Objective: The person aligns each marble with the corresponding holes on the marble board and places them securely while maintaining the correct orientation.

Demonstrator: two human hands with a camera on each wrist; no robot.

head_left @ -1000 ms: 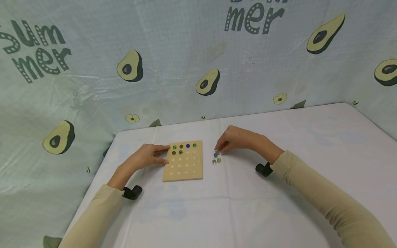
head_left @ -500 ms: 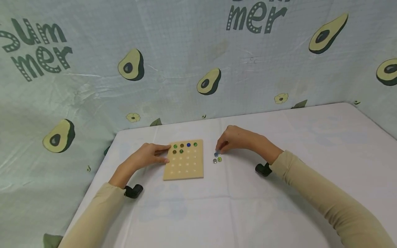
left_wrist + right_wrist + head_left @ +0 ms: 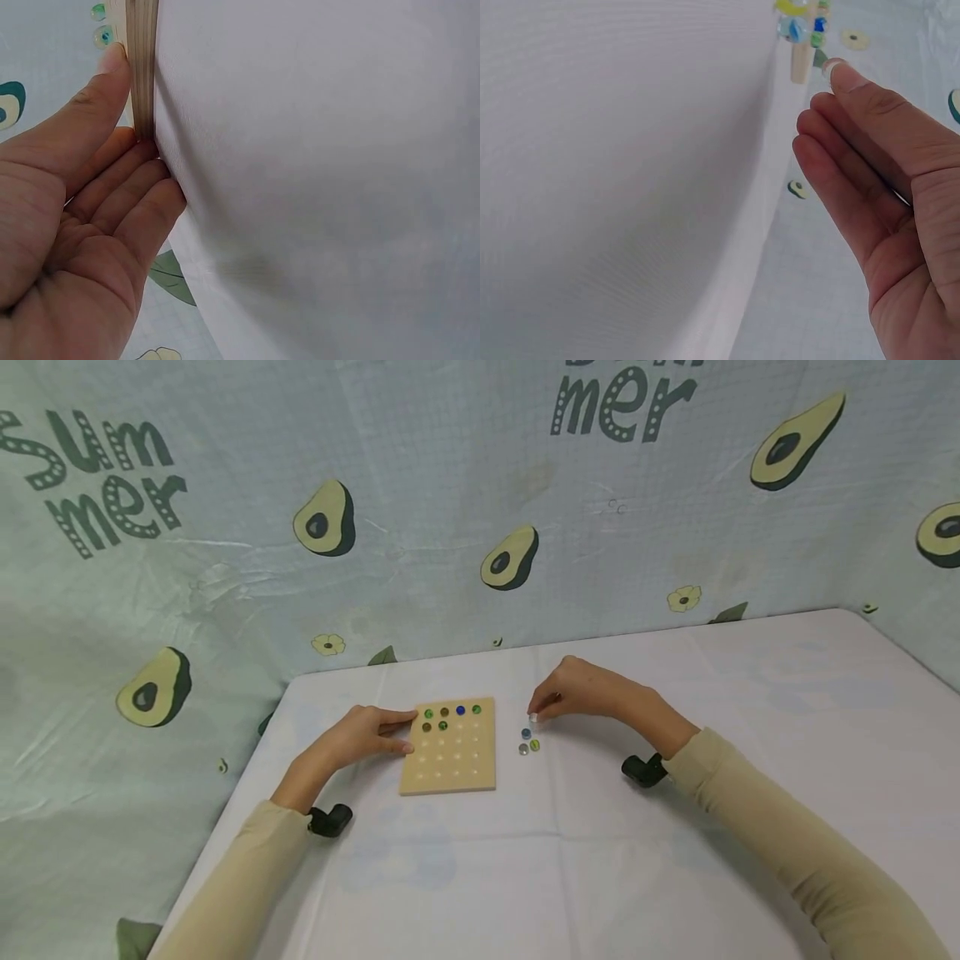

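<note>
A square wooden board (image 3: 450,760) with rows of round hollows lies on the table, several green, brown and blue glass marbles in its two far rows. My left hand (image 3: 360,739) holds the board's left edge; in the left wrist view the thumb (image 3: 112,64) lies over its top side and the fingers meet the edge. Right of the board, my right hand (image 3: 576,689) pinches a clear glass marble (image 3: 533,717) just above the table. Below it lie a blue marble (image 3: 526,733), a clear greyish marble (image 3: 523,749) and a yellow-green marble (image 3: 535,745).
A white cloth covers the table (image 3: 637,860). Behind it hangs a pale sheet (image 3: 412,568) printed with avocados and lettering. Black wrist cameras (image 3: 330,820) sit on both wrists, low over the cloth.
My right hand has lifted a clear marble off the group and moved it slightly up and away. The other three marbles stay on the cloth. My left hand keeps its place at the board.
</note>
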